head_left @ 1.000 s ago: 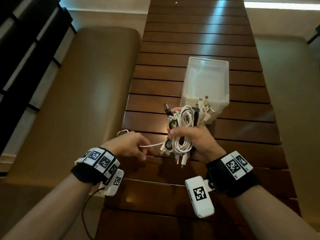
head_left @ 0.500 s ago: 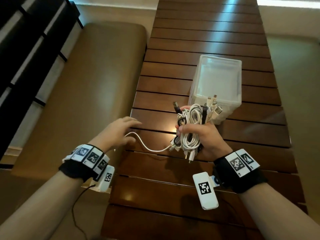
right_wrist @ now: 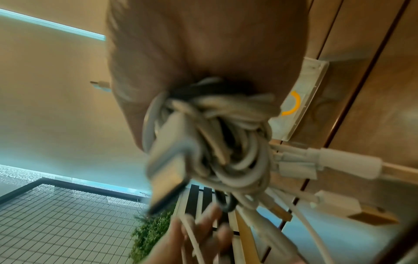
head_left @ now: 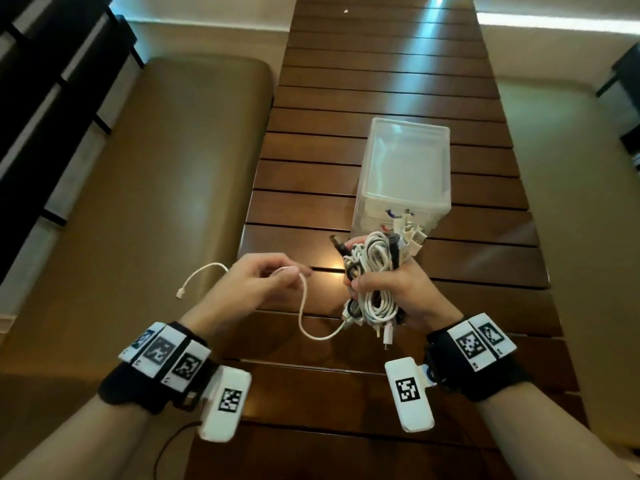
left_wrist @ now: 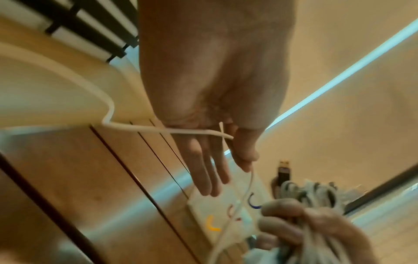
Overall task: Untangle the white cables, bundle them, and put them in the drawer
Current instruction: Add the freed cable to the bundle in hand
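My right hand (head_left: pixel 391 285) grips a bundle of coiled white and dark cables (head_left: pixel 375 268) above the wooden table, plugs sticking out top and bottom. In the right wrist view the bundle (right_wrist: pixel 214 135) fills the palm. One loose white cable (head_left: pixel 303 306) hangs from the bundle's lower end in a loop and rises to my left hand (head_left: pixel 291 271), which pinches it between thumb and fingers. Its free end (head_left: pixel 180 292) sticks out left over the bench. The left wrist view shows this cable (left_wrist: pixel 158 129) crossing my fingers. A translucent drawer unit (head_left: pixel 405 168) stands just beyond the bundle.
The slatted wooden table (head_left: pixel 381 81) runs away from me. Padded tan benches flank it at the left (head_left: pixel 156 185) and the right (head_left: pixel 571 202). Dark slatted furniture (head_left: pixel 52 98) stands at the far left. The drawer fronts (left_wrist: pixel 217 219) carry coloured curved handles.
My left hand drew the loose cable out to the left, then came back toward the bundle and rose, so the cable now hangs in a loop. The right hand kept its grip.
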Available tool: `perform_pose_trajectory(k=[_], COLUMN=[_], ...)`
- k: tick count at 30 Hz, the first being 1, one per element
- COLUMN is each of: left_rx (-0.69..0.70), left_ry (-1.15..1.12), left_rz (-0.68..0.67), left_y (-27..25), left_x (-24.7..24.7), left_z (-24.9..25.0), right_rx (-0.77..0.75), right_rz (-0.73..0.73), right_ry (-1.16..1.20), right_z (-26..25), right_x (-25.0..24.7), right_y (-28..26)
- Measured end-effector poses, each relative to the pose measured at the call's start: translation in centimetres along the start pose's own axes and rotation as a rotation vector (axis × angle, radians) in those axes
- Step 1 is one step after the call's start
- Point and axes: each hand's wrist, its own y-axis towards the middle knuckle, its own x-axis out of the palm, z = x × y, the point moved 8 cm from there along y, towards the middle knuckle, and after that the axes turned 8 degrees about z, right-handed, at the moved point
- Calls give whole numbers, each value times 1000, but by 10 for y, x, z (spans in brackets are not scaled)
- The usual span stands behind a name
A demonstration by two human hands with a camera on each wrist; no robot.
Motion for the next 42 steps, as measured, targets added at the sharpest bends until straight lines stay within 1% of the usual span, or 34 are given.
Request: perform_pose_trajectory(k=[2, 4, 8, 12, 18, 20, 21, 22, 24, 26, 27, 29, 31, 33, 35, 39, 42], left_rx=[-47, -115, -184, -206, -90, -129, -162, -188, -230, -227, -216, -201, -181, -223, -218, -169, -150], left_ry=[-201, -356, -504, -542, -404, -443, -497, -585, -762, -799, -785, -734, -665, -660, -656, -602, -511], left_rz=[24, 59, 184, 227, 351, 398, 412, 413, 357, 269, 235, 234, 171, 123, 88, 149, 157], left_y=[5, 12, 22, 27, 33, 32, 31, 30, 28, 29, 30, 38, 47, 60, 69, 71, 67], left_x=[19, 37, 58, 76, 81, 85, 87, 90, 97, 103, 105, 104, 109, 116, 119, 112, 112], left_z=[6, 8, 11, 13, 10, 8, 7, 9, 16, 21, 24, 23, 24, 14, 13, 20, 25], right_rx=[-21, -48, -54, -18, 62, 60, 49, 35, 31, 54, 64, 63, 53, 46, 34, 10, 1], right_rz=[9, 50, 118, 134, 48, 91, 115, 134, 178, 191, 186, 207, 246, 260, 254, 197, 185], right_ry=[-28, -39, 33, 94, 179, 164, 141, 116, 70, 48, 36, -2, -31, -53, -68, -109, -120], right_z=[2, 1, 0, 5, 17, 18, 17, 15, 15, 15, 15, 15, 12, 10, 4, -8, -9], right_x=[5, 6, 1, -7, -5, -5, -5, -6, -10, -13, -14, -18, -23, -26, -26, -19, -20], right_y=[0, 0, -1, -6, -12, -10, -8, -5, 0, 2, 2, 1, 1, 3, 3, 2, 3])
